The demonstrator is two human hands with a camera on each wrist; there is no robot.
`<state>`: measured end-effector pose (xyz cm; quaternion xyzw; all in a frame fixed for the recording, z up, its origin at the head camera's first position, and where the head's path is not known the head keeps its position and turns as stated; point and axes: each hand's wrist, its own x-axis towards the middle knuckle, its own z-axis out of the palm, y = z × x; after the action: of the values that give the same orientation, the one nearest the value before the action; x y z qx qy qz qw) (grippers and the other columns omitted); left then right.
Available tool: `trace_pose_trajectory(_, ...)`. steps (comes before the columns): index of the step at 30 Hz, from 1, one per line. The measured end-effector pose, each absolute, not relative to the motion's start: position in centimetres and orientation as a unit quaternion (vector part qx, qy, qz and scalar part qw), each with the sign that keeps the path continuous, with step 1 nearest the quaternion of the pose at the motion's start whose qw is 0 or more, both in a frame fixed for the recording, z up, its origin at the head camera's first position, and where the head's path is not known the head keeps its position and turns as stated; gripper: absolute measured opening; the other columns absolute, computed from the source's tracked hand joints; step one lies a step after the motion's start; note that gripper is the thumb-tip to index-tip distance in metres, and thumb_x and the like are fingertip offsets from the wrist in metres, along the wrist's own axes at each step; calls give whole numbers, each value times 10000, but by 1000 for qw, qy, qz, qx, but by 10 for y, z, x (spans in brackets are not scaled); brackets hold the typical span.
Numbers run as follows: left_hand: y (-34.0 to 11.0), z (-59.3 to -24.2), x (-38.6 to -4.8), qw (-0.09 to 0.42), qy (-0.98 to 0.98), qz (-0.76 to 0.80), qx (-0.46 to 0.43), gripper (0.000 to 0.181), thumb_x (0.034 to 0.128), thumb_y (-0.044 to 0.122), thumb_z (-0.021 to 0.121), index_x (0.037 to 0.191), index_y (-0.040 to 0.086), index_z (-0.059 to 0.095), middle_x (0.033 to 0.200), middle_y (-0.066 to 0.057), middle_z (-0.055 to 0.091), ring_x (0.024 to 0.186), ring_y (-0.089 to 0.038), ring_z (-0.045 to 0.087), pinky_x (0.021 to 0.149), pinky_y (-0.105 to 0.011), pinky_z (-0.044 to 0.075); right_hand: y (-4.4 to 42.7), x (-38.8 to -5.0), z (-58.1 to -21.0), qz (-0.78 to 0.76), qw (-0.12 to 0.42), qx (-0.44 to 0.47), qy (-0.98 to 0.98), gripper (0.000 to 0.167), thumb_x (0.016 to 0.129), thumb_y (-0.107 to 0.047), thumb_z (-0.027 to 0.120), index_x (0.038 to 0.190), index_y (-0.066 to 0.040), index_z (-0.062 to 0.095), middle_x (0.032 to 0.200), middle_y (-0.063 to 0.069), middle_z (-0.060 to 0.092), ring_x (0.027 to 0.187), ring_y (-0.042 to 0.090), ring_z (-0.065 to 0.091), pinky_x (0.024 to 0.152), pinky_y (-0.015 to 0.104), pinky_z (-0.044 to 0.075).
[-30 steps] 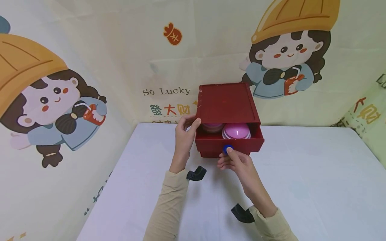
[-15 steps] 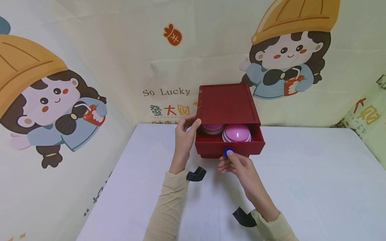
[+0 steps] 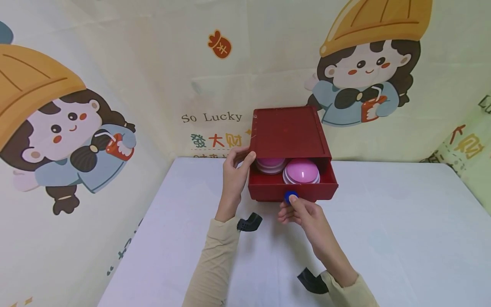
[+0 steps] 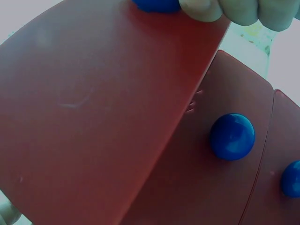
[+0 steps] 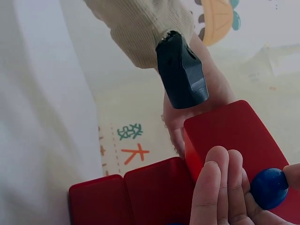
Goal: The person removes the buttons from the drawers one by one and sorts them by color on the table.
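Note:
A red drawer cabinet [image 3: 289,132] stands at the back of the table, its top drawer [image 3: 264,192] pulled partly out. Two round, pink-topped containers sit inside: one nearer the front [image 3: 303,171], one farther back at left [image 3: 271,165], partly under the cabinet top. My right hand [image 3: 304,211] pinches the drawer's blue knob [image 5: 270,188] between thumb and fingers. At the left front corner, my left hand [image 3: 235,179] grips the cabinet, thumb on the edge and fingers along the side. In the left wrist view, two lower drawers show blue knobs [image 4: 232,137].
The cabinet rests on a white tabletop [image 3: 383,230]. Close behind it hangs a printed cloth backdrop [image 3: 268,64]. Black curved mounts stick out from the left sleeve [image 3: 250,222] and right sleeve [image 3: 312,281].
My right hand has drawn the top drawer a little farther toward me. More of both pink-topped containers shows now. The left hand stays in place on the cabinet.

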<state>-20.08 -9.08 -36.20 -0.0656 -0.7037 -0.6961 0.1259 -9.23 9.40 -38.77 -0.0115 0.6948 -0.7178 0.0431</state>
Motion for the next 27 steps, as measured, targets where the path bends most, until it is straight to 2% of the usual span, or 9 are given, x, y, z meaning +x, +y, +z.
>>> trace_pose_trajectory(5, -92, -363, -201, 118, -704, -697, -63, 364, 950, 251, 667, 1277, 99, 616, 1267, -70, 618, 1191, -211, 554, 1014, -426, 488, 94, -91, -388, -715, 44, -14, 698, 468, 1039, -385, 491, 1066, 58, 638, 964, 207, 695, 831, 226, 716, 822, 290, 587)
trace_pose_trajectory(12, -88, -340, -183, 117, -709, -693, -66, 357, 964, 167, 633, 1281, 7, 594, 1265, -145, 609, 1191, -266, 554, 1012, -428, 491, 95, -87, -387, -715, 43, -18, 697, 461, 1044, -367, 487, 1064, 68, 638, 948, 200, 693, 832, 228, 715, 814, 284, 588)
trace_pose_trajectory(19, -88, -335, -179, 117, -709, -692, -71, 359, 964, 153, 629, 1285, -3, 589, 1269, -154, 606, 1197, -273, 554, 1014, -435, 498, 95, -84, -386, -716, 43, -19, 696, 467, 1046, -351, 488, 1076, 94, 628, 969, 260, 681, 823, 217, 715, 807, 282, 589)
trace_pose_trajectory(27, -89, -337, -181, 116, -708, -693, -72, 370, 960, 166, 634, 1290, 5, 589, 1273, -146, 605, 1199, -273, 553, 1007, -438, 505, 96, -81, -386, -710, 47, -20, 702, 456, 1046, -360, 484, 1059, 70, 636, 943, 205, 693, 828, 227, 713, 811, 284, 588)
